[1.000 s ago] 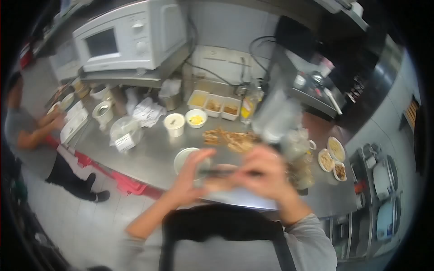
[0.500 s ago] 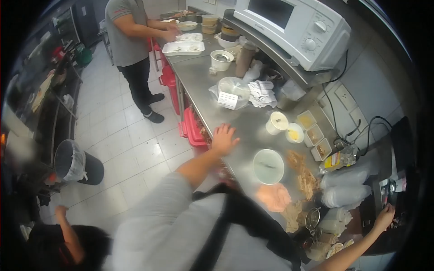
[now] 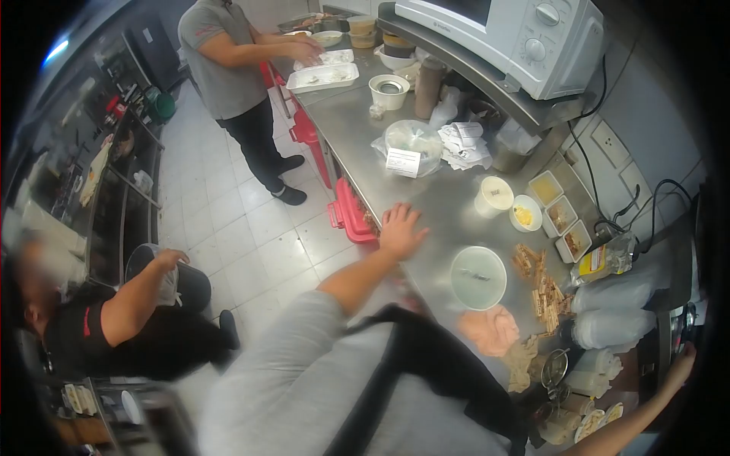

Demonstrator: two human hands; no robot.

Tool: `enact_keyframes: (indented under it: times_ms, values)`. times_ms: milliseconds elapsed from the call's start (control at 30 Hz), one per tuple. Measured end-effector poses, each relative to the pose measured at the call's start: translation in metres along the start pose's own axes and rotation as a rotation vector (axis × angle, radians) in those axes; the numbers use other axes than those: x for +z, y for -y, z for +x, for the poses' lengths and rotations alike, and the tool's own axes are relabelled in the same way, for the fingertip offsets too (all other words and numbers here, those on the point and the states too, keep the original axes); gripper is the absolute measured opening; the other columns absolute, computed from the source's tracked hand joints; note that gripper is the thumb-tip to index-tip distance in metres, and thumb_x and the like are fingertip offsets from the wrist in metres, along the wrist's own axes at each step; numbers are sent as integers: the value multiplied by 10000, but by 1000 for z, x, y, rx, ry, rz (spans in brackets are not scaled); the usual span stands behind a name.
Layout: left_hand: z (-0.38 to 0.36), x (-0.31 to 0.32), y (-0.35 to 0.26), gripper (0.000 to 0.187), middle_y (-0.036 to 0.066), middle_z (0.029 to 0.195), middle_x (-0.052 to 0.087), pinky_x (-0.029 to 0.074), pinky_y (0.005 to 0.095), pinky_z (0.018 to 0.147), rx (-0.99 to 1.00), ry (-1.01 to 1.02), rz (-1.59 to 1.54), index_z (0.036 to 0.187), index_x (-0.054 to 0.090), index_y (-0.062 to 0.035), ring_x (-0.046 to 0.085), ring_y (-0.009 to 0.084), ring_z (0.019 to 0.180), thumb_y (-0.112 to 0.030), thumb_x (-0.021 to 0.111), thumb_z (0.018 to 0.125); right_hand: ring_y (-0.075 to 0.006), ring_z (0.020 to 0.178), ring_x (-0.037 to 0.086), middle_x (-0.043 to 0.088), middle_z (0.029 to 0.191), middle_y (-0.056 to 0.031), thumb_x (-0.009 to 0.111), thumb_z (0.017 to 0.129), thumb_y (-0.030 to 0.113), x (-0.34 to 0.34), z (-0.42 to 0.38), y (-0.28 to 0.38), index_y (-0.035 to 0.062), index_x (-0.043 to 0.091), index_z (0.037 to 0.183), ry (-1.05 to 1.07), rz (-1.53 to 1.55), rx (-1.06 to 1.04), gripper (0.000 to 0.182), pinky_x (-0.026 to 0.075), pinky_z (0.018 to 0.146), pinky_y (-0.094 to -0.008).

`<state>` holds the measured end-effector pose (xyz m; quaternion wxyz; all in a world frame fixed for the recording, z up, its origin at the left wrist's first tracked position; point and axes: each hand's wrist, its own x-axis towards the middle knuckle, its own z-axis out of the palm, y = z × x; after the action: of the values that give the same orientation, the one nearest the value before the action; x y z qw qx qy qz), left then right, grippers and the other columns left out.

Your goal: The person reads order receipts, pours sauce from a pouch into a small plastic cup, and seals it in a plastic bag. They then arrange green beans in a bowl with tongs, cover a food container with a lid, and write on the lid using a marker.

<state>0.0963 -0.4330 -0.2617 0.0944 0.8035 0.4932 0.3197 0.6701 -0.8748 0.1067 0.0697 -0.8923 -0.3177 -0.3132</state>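
Note:
My left hand (image 3: pixel 403 230) lies palm down with fingers spread on the steel counter (image 3: pixel 435 220), near its front edge. It holds nothing. Just beyond it on the counter is a round pale bowl or lid (image 3: pixel 478 278) with dark marks in the middle. My right hand (image 3: pixel 679 370) reaches to the dim right edge of view, against a dark unit (image 3: pixel 673 334). Its fingers look curled in, and what they grip is hidden. Nearer my body are an orange-pink cloth (image 3: pixel 490 330) and a tan cloth (image 3: pixel 523 363).
Wooden clothespin-like pieces (image 3: pixel 546 292), a white tub (image 3: pixel 494 197), a small bowl of yellow food (image 3: pixel 526 213) and stacked plastic containers (image 3: pixel 614 328) stand right. A microwave (image 3: pixel 525 42) sits above. One person (image 3: pixel 228 72) works at white trays (image 3: pixel 323 77); another (image 3: pixel 129 334) is behind, left.
The view has shifted, so the counter sits farther right. The person at lower left has come further into view, one arm raised. My left hand stays on the counter; my right stays at the dark unit.

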Motion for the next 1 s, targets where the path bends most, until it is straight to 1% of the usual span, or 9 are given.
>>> enact_keyframes:
  times_ms: [100,167,267,400,500,600,767,967,1000]
  values:
    - [2,-1,1,450,126,1228,433,253,457,999,-1,0,7,1137,511,-121,338,310,1221,-349,620,765,-307,1225,412,433,1296,-229,373,895,60,34,14,-53,-72,403,1268,-123,-65,-213,397,327,1026,-335]
    - [1,-1,0,456,124,1232,427,251,456,999,-6,10,10,1141,506,-121,335,310,1222,-353,620,766,-230,1330,275,277,1428,-178,313,933,135,8,0,-16,-34,268,1369,-3,-880,-382,470,195,1109,-314]
    - [0,1,-3,471,122,1230,420,248,456,995,-3,33,46,1145,497,-122,332,306,1217,-372,618,765,-185,1331,273,267,1444,-134,288,955,177,0,-45,6,13,275,1388,-561,-219,-538,463,169,1120,-313]
    - [11,-6,-1,496,127,1180,428,251,459,985,27,112,121,1134,493,-118,343,296,1186,-419,611,758,-225,1068,456,472,1167,-156,372,961,183,-28,-146,149,-46,448,1199,-623,433,-337,338,337,949,-333]
    - [19,-12,1,525,134,1146,426,254,467,980,51,161,99,1136,483,-114,350,293,1162,-451,604,752,-234,866,554,592,962,-153,439,938,189,-10,-204,274,-90,546,1069,-437,986,-499,326,439,815,-346]
    - [25,-9,4,581,158,1270,375,216,482,1022,10,191,106,1220,444,-123,285,318,1253,-480,567,778,-284,896,524,564,942,-156,543,857,184,51,-263,335,-25,541,1063,156,1102,-342,293,413,816,-392]
    - [33,6,10,679,183,1466,173,116,503,1082,-278,150,203,1380,314,-159,116,348,1368,-542,458,839,-346,1007,490,483,1140,-189,566,839,167,130,-339,346,-17,509,1146,113,924,-449,362,386,870,-423]
    - [37,6,6,685,182,1468,171,118,513,1078,-278,182,280,1392,297,-162,120,343,1367,-552,436,847,-333,1082,436,360,1272,-199,518,869,164,161,-367,331,7,476,1224,413,1169,11,390,380,887,-382]
    - [38,6,7,686,182,1469,169,118,513,1078,-278,188,281,1393,296,-162,119,344,1367,-553,435,847,-321,1074,440,356,1276,-197,513,871,160,165,-369,330,9,477,1224,396,1096,-39,386,395,852,-365]
